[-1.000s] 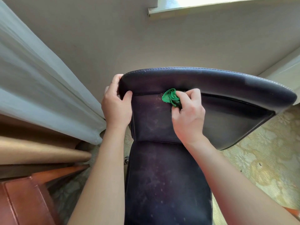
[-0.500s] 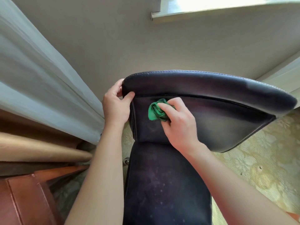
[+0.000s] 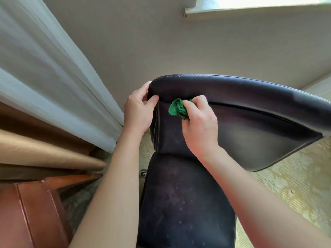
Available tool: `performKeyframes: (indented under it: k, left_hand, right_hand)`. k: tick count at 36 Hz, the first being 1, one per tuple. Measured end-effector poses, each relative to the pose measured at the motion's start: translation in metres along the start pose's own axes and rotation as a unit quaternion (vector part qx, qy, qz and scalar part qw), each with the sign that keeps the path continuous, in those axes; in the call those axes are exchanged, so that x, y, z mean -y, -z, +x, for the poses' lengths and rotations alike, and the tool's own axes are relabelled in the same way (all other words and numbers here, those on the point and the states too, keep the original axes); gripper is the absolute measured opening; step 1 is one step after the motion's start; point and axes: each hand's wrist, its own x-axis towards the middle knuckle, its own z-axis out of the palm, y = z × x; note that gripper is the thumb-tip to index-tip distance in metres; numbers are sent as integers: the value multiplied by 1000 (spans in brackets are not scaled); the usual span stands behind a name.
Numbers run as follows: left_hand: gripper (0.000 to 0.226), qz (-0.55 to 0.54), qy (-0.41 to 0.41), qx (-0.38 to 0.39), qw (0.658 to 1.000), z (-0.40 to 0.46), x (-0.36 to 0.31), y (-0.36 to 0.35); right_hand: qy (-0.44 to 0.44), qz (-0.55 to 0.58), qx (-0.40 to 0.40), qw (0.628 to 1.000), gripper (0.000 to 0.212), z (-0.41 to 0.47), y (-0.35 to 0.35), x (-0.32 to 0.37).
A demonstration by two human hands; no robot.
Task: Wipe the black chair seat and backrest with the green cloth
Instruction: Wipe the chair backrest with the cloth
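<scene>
Two hands on black chair [image 3: 250, 122]: left hand [image 3: 138, 111] gripped backrest edge; right hand [image 3: 200, 122] clutched bunched green cloth [image 3: 177, 109] against backrest.

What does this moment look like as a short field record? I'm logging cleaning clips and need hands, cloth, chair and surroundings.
left hand: left hand grips the left end of the black leather chair backrest, thumb in front
right hand: right hand holds the bunched green cloth
cloth contact: pressed on the backrest front, just under the top roll, near its left end
seat: black chair seat shows pale dusty specks
surroundings: white curtain at left, brown wooden furniture lower left, patterned beige floor
</scene>
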Motion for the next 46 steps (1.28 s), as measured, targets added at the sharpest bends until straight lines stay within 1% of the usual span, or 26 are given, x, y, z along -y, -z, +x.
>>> performKeyframes:
  k: [5, 8, 11, 14, 16, 18, 21, 23, 26, 32, 39, 46]
  left_hand:
    - [38, -52, -4, 6, 999, 2, -4, 1]
    - [38, -45, -4, 2, 999, 1, -8, 0]
    - [36, -13, 1, -14, 1000, -1, -7, -1]
    - [35, 62, 6, -59, 996, -6, -10, -7]
    - [43, 122, -23, -97, 988, -14, -17, -15]
    - [53, 167, -68, -130, 975, -24, -26, -28]
    - [56, 242, -137, -161, 947, -35, -45, -50]
    - [53, 276, -181, -149, 932, -38, -57, -68]
    - [52, 307, -242, -108, 914, -43, -74, -96]
    - [61, 362, -273, -38, 890, -55, -94, -153]
    - [69, 404, -264, -50, 875, -54, -106, -188]
    - [61, 413, -257, -77, 870, -46, -110, -197]
  right_hand:
    - [38, 13, 67, 997, 37, -3, -7, 4]
    - [47, 46, 89, 994, 38, -13, -3, -1]
    - [25, 87, 64, 994, 38, -25, 8, -9]
    - [-9, 103, 23, 994, 41, -33, 26, -22]
    - [-35, 110, -5, 993, 41, -37, 39, -34]
    - [-59, 114, -30, 991, 42, -42, 53, -48]
    - [-93, 113, -61, 987, 46, -49, 74, -72]
    - [-116, 117, -80, 983, 44, -55, 88, -88]
    - [-135, 112, -112, 978, 39, -66, 108, -112]
    - [-188, 81, -174, 963, 36, -85, 138, -160]
    - [-224, 64, -203, 951, 34, -89, 153, -191]
    - [-244, 61, -177, 951, 40, -86, 150, -201]
